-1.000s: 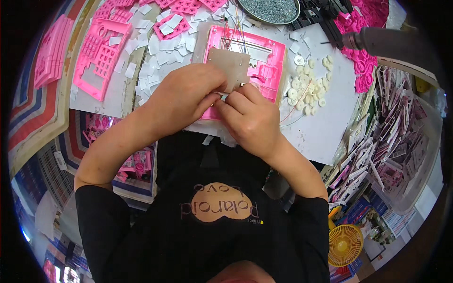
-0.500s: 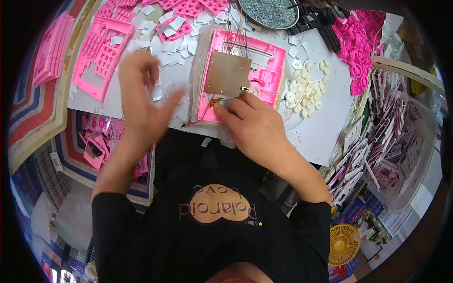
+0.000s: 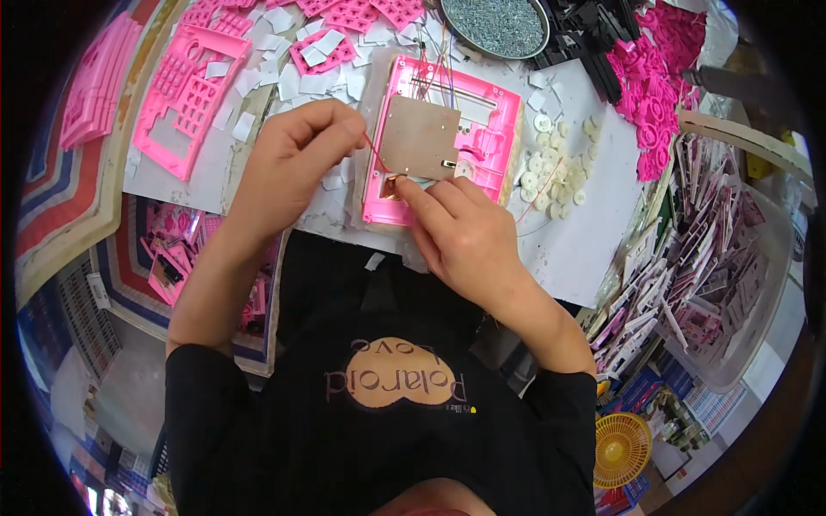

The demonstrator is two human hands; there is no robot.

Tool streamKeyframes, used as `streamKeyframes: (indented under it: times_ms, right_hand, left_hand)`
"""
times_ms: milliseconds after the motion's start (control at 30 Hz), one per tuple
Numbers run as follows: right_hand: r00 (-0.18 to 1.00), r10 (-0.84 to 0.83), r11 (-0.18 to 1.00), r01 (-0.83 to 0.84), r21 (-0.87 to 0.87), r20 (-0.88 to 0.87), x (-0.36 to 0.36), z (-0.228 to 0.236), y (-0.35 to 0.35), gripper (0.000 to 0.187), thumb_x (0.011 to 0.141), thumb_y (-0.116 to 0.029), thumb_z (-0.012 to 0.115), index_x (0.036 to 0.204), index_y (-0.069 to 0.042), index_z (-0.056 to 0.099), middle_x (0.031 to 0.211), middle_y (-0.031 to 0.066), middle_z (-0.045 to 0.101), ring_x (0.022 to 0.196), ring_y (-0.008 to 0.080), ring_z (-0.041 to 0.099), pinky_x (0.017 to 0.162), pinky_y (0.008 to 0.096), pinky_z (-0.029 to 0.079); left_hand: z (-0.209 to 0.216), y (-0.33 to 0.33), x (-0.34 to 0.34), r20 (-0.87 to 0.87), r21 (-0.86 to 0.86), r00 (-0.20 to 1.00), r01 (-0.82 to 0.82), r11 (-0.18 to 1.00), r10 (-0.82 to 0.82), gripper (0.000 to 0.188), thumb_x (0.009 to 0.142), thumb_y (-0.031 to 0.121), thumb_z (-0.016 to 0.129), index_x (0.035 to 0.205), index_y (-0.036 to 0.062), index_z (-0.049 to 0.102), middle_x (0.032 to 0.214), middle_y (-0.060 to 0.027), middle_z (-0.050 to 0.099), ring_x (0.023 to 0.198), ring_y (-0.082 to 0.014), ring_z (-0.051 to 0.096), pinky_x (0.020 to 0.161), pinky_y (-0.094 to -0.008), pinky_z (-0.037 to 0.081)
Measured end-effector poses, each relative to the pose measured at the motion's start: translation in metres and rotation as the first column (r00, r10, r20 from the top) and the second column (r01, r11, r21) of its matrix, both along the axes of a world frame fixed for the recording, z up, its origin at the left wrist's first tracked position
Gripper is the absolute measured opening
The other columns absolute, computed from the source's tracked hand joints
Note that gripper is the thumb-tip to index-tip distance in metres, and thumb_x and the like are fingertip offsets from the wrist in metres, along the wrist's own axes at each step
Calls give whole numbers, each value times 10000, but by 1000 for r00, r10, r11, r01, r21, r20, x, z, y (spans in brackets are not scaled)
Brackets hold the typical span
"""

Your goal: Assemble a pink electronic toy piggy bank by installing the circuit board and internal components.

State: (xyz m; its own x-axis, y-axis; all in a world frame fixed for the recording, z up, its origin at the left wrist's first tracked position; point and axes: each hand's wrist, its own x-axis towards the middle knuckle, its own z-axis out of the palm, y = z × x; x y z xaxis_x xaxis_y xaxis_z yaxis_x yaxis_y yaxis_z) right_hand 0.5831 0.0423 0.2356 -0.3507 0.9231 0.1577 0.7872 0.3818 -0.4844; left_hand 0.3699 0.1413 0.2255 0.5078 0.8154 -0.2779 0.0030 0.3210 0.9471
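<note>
A pink plastic casing (image 3: 499,176) lies open in front of me. A flat grey-brown plate (image 3: 420,133) sits inside it, and thin coloured wires run out at its far end. My left hand (image 3: 301,159) is closed in a pinch at the casing's left side, holding a thin red wire (image 3: 372,144). The wire leads down to the casing's near left corner. There a small copper-coloured part (image 3: 390,187) shows. My right hand (image 3: 460,225) bends over the near edge, its index fingertip pressed on that part and the other fingers curled; its thumb is partly hidden.
White round wheels (image 3: 551,172) lie right of the casing. Behind stand a round tray of screws (image 3: 497,26) and black parts (image 3: 594,52). A pink panel (image 3: 185,103) and white paper pieces (image 3: 314,84) lie left. A clear bin of flat parts (image 3: 731,344) stands at right.
My left hand has moved right and a little forward, closing from spread fingers into a pinch on the red wire, now raised. My right hand stays at the casing's near corner.
</note>
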Motion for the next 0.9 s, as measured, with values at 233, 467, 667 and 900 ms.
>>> streamKeyframes:
  times_ms: [233, 467, 667, 900]
  right_hand:
    - [990, 43, 997, -34, -63, 135, -5, 3, 2, 551, 743, -91, 728, 1285, -79, 631, 874, 51, 596, 852, 249, 596, 644, 350, 522]
    - [971, 218, 964, -198, -178, 102, 8, 10, 10, 587, 726, -94, 711, 1307, -80, 627, 892, 75, 566, 853, 277, 559, 726, 373, 516]
    - [995, 81, 993, -76, -91, 52, 4, 2, -2, 481, 748, -100, 703, 1223, -33, 671, 864, 83, 563, 819, 271, 564, 697, 369, 508]
    - [958, -98, 995, 87, -50, -270, 20, 13, -4, 419, 737, -94, 749, 1148, -38, 688, 928, 88, 637, 861, 285, 615, 726, 384, 530]
  left_hand:
    - [-7, -8, 9, -4, 221, 1000, 21, 975, -21, 169, 997, 113, 549, 923, -21, 620, 884, 0, 583, 771, -38, 459, 715, -208, 377]
    - [-5, -10, 7, 125, 132, 991, -57, 990, 41, 139, 989, 93, 597, 948, -30, 645, 926, -25, 668, 804, -46, 553, 712, -224, 458]
    - [1, -24, 12, 111, 102, 994, 9, 995, -21, 109, 961, 55, 603, 966, -31, 670, 885, -73, 703, 712, -82, 619, 612, -242, 469]
    - [7, -35, 27, -300, 628, 952, 249, 737, -65, 116, 802, 85, 731, 872, 48, 646, 720, -98, 605, 625, -262, 628, 559, -345, 481]
